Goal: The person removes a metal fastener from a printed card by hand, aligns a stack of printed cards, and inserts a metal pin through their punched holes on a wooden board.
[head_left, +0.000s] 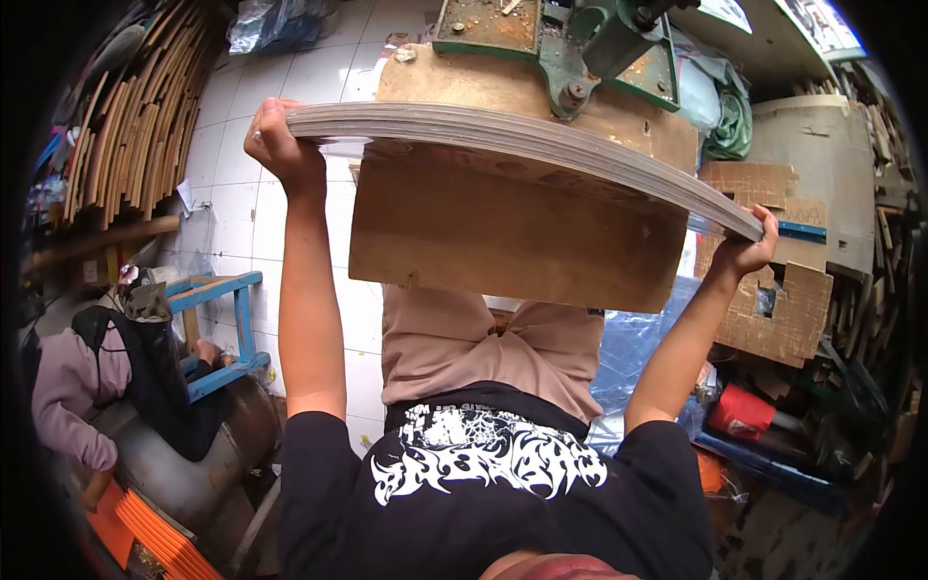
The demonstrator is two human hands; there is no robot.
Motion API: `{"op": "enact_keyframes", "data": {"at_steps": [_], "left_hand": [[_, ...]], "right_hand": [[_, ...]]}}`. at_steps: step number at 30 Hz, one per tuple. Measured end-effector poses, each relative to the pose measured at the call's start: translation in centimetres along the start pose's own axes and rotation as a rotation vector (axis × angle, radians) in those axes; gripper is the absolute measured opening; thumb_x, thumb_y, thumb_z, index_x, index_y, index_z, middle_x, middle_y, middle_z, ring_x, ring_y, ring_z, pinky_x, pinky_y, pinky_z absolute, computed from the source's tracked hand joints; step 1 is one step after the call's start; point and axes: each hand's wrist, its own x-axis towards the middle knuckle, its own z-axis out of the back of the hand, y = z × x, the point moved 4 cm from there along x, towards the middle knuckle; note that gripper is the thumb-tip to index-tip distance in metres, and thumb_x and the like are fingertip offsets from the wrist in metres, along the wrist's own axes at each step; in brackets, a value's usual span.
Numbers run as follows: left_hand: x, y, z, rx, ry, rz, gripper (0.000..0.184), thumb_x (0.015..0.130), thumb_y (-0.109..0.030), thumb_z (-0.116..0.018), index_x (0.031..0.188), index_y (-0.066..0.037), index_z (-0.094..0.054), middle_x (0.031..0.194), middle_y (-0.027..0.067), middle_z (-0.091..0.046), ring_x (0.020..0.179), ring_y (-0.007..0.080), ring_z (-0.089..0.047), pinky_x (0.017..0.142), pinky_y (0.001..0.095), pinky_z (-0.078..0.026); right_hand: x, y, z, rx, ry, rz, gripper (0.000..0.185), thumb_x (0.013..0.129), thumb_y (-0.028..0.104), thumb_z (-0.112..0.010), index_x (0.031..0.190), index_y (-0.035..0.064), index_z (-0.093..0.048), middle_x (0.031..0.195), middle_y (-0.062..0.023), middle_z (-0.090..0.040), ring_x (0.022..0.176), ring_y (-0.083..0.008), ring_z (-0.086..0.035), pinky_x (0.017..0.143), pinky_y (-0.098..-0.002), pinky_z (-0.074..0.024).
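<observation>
A wide stack of thin flat sheets [522, 137], seen along its edge, spans the space between both hands. My left hand [280, 143] is wrapped round its left end, and my right hand [749, 246] grips its right end. The sheets are level with the front part of a wooden work surface [454, 82]. Below them a brown board [512, 227] hangs or stands in front of my legs. The underside of the stack looks glossy. Whether the stack rests on the surface cannot be made out.
A green metal machine [604, 48] stands on the work surface ahead. Upright wooden strips [135, 126] fill the far left. Lower left, a person [77, 387] is beside a blue frame [242, 324] and orange sheets [159, 536]. Cardboard [778, 309] and a red container [741, 413] are at right.
</observation>
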Motion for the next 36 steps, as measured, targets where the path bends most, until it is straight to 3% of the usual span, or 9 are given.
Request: {"op": "enact_keyframes", "data": {"at_steps": [12,14,18,20,26,28,32,33,36], "left_hand": [[0.1,0.2,0.2,0.015,-0.003,-0.022,0.045,0.087,-0.029,-0.039,0.058,0.004,-0.05,0.053,0.0092,-0.05,0.051,0.0188,-0.046,0.053,0.0349,-0.037],[0.2,0.5,0.4,0.086,0.048,-0.041,0.05,0.092,-0.033,-0.032,0.058,-0.001,-0.052,0.052,0.0092,-0.055,0.051,0.019,-0.051,0.054,0.034,-0.043],[0.0,0.3,0.5,0.094,0.047,-0.039,0.05,0.091,-0.033,-0.033,0.058,-0.001,-0.051,0.052,0.0097,-0.055,0.05,0.0191,-0.051,0.052,0.0339,-0.043],[-0.1,0.7,0.4,-0.048,0.012,0.037,0.045,0.087,-0.029,-0.039,0.058,0.003,-0.051,0.055,0.0096,-0.051,0.053,0.0184,-0.047,0.054,0.0342,-0.037],[0.0,0.4,0.4,-0.087,0.014,0.044,0.043,0.088,-0.028,-0.041,0.058,0.002,-0.048,0.055,0.0088,-0.051,0.053,0.0166,-0.046,0.053,0.0327,-0.036],[0.1,0.1,0.4,-0.016,0.047,0.015,0.046,0.089,-0.033,-0.036,0.059,0.0,-0.049,0.051,0.0094,-0.051,0.048,0.0173,-0.049,0.05,0.0321,-0.041],[0.0,0.4,0.5,-0.016,0.037,-0.013,0.054,0.095,-0.041,-0.035,0.061,-0.001,-0.051,0.055,0.0096,-0.052,0.05,0.0174,-0.05,0.052,0.0306,-0.041],[-0.1,0.6,0.6,-0.02,0.058,-0.024,0.065,0.098,-0.054,-0.032,0.064,-0.002,-0.05,0.058,0.0089,-0.053,0.053,0.0163,-0.05,0.054,0.0294,-0.04],[-0.1,1.1,0.5,-0.134,0.065,-0.034,0.073,0.096,-0.064,-0.027,0.066,-0.002,-0.049,0.059,0.0078,-0.052,0.055,0.015,-0.05,0.055,0.0282,-0.039]], "right_hand": [[-0.8,0.0,-0.3,0.045,-0.065,-0.031,0.022,0.087,0.025,-0.048,0.083,0.0063,-0.057,0.069,-0.0082,-0.056,0.063,-0.0218,-0.058,0.061,-0.0336,-0.0509],[-0.8,0.1,-0.4,0.051,-0.065,-0.031,0.021,0.087,0.025,-0.047,0.083,0.0063,-0.057,0.069,-0.0081,-0.055,0.063,-0.0217,-0.058,0.061,-0.0339,-0.0512],[-0.9,0.1,-0.4,0.071,-0.056,-0.009,0.021,0.087,0.025,-0.048,0.083,0.0064,-0.057,0.069,-0.0078,-0.055,0.063,-0.0213,-0.058,0.062,-0.0352,-0.0521],[-0.8,0.0,-0.3,0.066,-0.072,-0.033,0.021,0.087,0.025,-0.048,0.084,0.0066,-0.057,0.069,-0.0074,-0.054,0.063,-0.0212,-0.058,0.062,-0.0353,-0.0521],[-1.0,0.2,-0.7,0.061,-0.073,-0.003,0.022,0.088,0.026,-0.048,0.083,0.0063,-0.056,0.068,-0.0073,-0.054,0.061,-0.0208,-0.056,0.061,-0.0351,-0.0516],[-0.9,0.0,-0.5,0.039,-0.072,-0.037,0.023,0.088,0.027,-0.048,0.083,0.006,-0.056,0.068,-0.0075,-0.054,0.061,-0.0214,-0.056,0.06,-0.0351,-0.0511],[-1.0,-0.1,-0.5,0.091,-0.085,-0.06,0.022,0.087,0.025,-0.046,0.083,0.0058,-0.056,0.07,-0.0099,-0.054,0.063,-0.0225,-0.056,0.061,-0.0354,-0.0497],[-1.0,0.1,-0.6,0.007,-0.076,-0.003,0.021,0.087,0.024,-0.046,0.083,0.0058,-0.055,0.07,-0.0103,-0.054,0.064,-0.0228,-0.056,0.062,-0.0359,-0.0497],[0.0,-0.6,0.4,0.014,-0.036,-0.028,0.021,0.086,0.025,-0.048,0.083,0.0051,-0.056,0.07,-0.0097,-0.055,0.065,-0.0226,-0.057,0.063,-0.0365,-0.0504]]}}
